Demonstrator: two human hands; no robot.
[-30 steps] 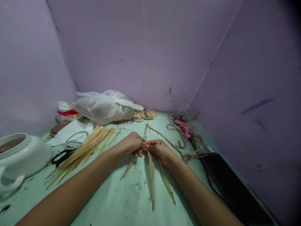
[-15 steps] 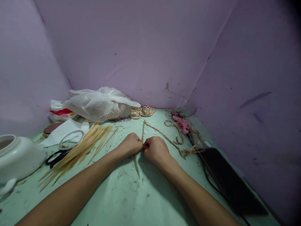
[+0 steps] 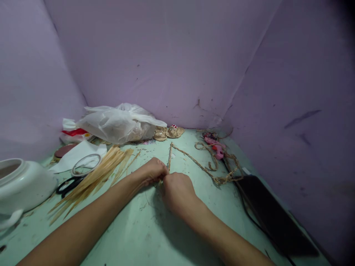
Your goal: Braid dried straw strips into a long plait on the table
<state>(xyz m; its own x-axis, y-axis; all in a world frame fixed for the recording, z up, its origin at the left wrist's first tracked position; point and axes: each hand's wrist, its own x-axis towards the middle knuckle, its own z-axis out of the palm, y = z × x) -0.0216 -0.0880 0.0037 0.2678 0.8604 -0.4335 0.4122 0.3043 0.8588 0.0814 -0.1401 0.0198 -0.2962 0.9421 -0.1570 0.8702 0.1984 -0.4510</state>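
A thin braided cord of tan plant fibre (image 3: 170, 159) runs down from a bend on the table to my closed hands. My left hand (image 3: 155, 170) pinches the cord's lower end. Against it sits my right hand (image 3: 179, 190), its fingers curled in over the loose fibre ends, which my knuckles mostly hide. From the bend, more finished cord (image 3: 194, 160) stretches right to a loose tangle (image 3: 222, 180). To the left lies a bundle of flat straw-coloured fibre strips (image 3: 97, 177), partly over black-handled scissors (image 3: 66, 186).
A white teapot-like pot (image 3: 27, 184) lies at the left, near a roll of clear tape (image 3: 85, 165) and white paper. A plastic bag (image 3: 119, 123) and woven pieces (image 3: 172, 132) line the back wall. At right are a pink glue gun (image 3: 216, 147) and a dark flat slab (image 3: 274, 214).
My right hand has moved down and left, closer in front of my left hand. The loose fibre tail that hung below is now hidden. The view has shifted slightly.
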